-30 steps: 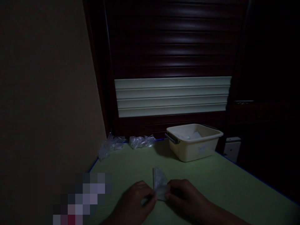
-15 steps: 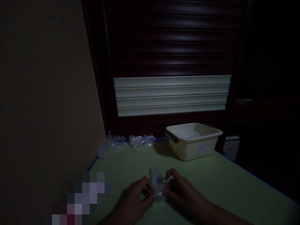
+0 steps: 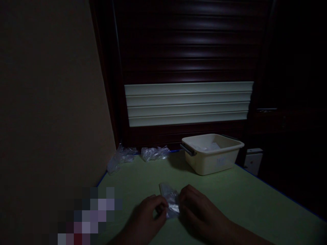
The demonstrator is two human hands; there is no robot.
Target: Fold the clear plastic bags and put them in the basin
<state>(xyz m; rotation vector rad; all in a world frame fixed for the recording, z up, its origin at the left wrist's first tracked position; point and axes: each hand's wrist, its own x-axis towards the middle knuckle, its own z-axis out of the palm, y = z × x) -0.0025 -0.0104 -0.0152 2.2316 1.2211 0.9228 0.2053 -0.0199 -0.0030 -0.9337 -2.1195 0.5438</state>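
Between the left hand (image 3: 149, 214) and the right hand (image 3: 201, 211), over the near part of the green surface (image 3: 143, 180), is a clear bag (image 3: 170, 200), its far end reaching past the left fingertips. The left thumb and forefinger pinch its left edge. The right fingers curl at its right edge; whether they grip it, I cannot tell. Well beyond stands a bin (image 3: 214, 164).

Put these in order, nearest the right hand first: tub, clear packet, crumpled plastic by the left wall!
1. Clear packet, just left of the right hand.
2. Tub, ahead, slightly right.
3. Crumpled plastic, at the far left.
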